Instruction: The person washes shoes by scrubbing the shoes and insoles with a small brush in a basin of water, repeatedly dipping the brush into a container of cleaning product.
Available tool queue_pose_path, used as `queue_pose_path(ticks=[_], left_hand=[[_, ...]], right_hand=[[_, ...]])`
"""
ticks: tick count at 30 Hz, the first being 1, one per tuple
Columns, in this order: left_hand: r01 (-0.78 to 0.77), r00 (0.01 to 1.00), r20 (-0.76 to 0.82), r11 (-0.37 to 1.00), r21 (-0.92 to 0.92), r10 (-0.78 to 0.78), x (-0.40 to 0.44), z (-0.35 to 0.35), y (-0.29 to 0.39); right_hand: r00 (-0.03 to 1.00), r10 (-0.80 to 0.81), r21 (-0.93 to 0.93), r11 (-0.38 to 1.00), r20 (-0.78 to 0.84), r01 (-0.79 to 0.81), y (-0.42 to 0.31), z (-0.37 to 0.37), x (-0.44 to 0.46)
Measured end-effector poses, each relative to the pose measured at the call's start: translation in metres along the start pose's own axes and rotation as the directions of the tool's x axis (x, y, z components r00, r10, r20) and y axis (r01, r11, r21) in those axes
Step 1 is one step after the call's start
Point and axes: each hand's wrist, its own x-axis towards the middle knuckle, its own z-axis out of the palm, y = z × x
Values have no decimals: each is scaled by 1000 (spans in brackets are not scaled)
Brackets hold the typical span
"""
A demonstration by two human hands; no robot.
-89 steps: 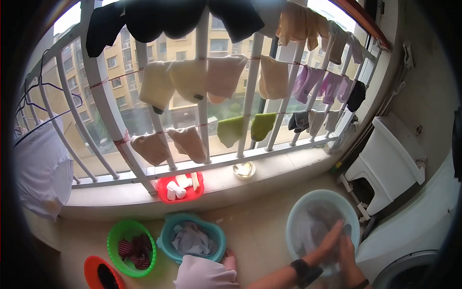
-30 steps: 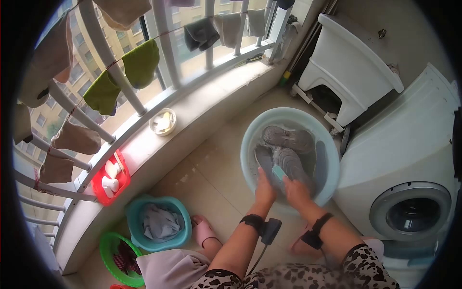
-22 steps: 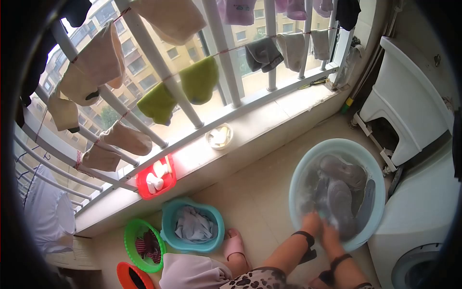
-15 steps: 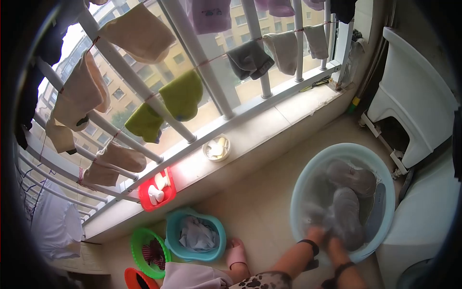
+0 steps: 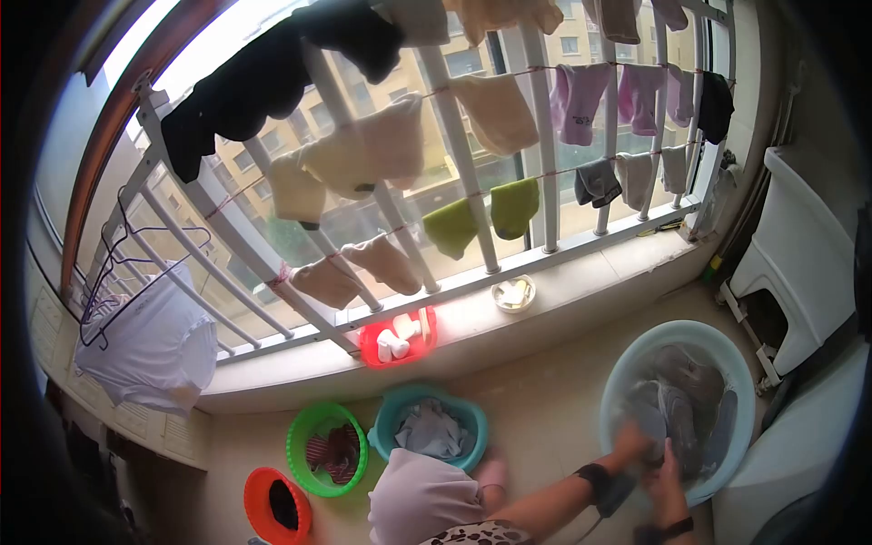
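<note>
At the right stands a large pale-blue basin [image 5: 610, 381] of cloudy water. Over its near-left side, my left hand [image 5: 633, 443] is closed on a flat grey piece [image 5: 647, 413] that looks like an insole, lifted from the water. My right hand [image 5: 668, 468] is closed at its lower end, close beside my left; the fingers are partly hidden. Two grey soaked shoes [image 5: 678, 413] lie in the water behind it. A second grey insole [image 5: 724, 421] leans along the basin's right wall.
Left of the basin sit a teal tub [image 5: 381, 420] with pale cloth, a green basket [image 5: 295, 454] and an orange basket [image 5: 254, 504]. A red tray [image 5: 371, 352] and a small soap bowl [image 5: 514, 304] rest on the ledge. Socks [image 5: 515, 207] hang along the window bars.
My hands have risen from the water with the grey insole between them. The view has turned left and up, so the basin appears farther right and lower.
</note>
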Motion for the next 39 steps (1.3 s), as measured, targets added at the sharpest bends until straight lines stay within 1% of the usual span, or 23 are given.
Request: queue_pose_path(ticks=[2, 5, 6, 9, 10, 11, 14, 15, 16, 17, 18, 19, 20, 21, 23, 25, 26, 27, 29, 31, 34, 36, 39], left_hand=[[-22, 1000, 8, 994, -105, 23, -21, -13, 19], [-60, 998, 23, 978, -202, 66, -39, -14, 30], [-78, 996, 29, 972, -221, 86, -42, -15, 33], [-45, 976, 184, 929, -367, 120, -66, -35, 62], [-37, 959, 234, 893, -449, 157, -70, -43, 67], [40, 957, 265, 850, -526, 119, -75, -49, 72], [199, 909, 366, 565, -801, 199, -64, -36, 69], [240, 903, 363, 426, -872, 232, -46, -17, 56], [202, 899, 302, 312, -928, 318, -16, 11, 31], [352, 912, 393, 265, -898, 121, -55, -35, 74], [334, 923, 369, 251, -909, 107, -63, -44, 85], [316, 934, 345, 238, -919, 93, -67, -51, 92], [375, 892, 392, 115, -920, 225, -57, -48, 83], [405, 899, 415, 97, -909, 142, -70, -68, 101], [410, 855, 443, 171, -896, 271, -69, -82, 97], [346, 891, 368, 126, -930, 267, -71, -81, 100], [468, 809, 493, 156, -870, 320, -62, -75, 82], [488, 800, 533, 217, -845, 277, -83, -82, 105], [495, 816, 541, 236, -836, 204, -102, -70, 120], [485, 821, 536, 253, -837, 197, -105, -51, 126], [511, 810, 561, 264, -818, 171, -91, -39, 100], [556, 785, 602, 265, -788, 142, -67, -50, 79], [489, 756, 614, 426, -761, 228, -73, -59, 76]], right_hand=[[997, -37, 74, 997, 64, 32, -1, 7, -22], [992, -84, -24, 996, 91, 86, -3, -2, -36], [984, -155, -87, 983, 88, 162, -6, 3, -51], [966, -258, -157, 953, 28, 259, -9, 6, -76], [961, -231, -167, 952, 152, 256, -19, 7, -90], [951, -244, -192, 941, 191, 280, -25, 10, -106], [927, -255, -301, 893, 276, 335, -35, 14, -132], [924, -249, -320, 885, 290, 339, -36, 21, -139], [925, -244, -338, 878, 291, 338, -33, 29, -147], [932, -243, -350, 877, 268, 329, -29, 33, -161], [931, -268, -395, 849, 247, 350, -30, 40, -175], [926, -353, -418, 827, 135, 376, -28, 30, -167], [901, -429, -474, 780, 70, 408, -31, 29, -172], [866, -500, -535, 730, 4, 424, -34, 28, -177], [678, -713, -703, 389, 180, 596, -37, 15, -179], [547, -737, -737, 100, 397, 669, -32, 22, -191], [473, -712, -767, -143, 518, 625, -24, 20, -184], [415, -647, -743, -381, 640, 551, -18, 18, -173], [444, -669, -801, -455, 596, 390, -28, 25, -157], [455, -796, -912, -294, 399, 285, -53, 21, -135], [497, -795, -907, -152, 348, 393, -47, 11, -119], [580, -712, -878, -107, 396, 467, -9, 18, -131], [622, -659, -881, -139, 423, 452, -2, 20, -137]])
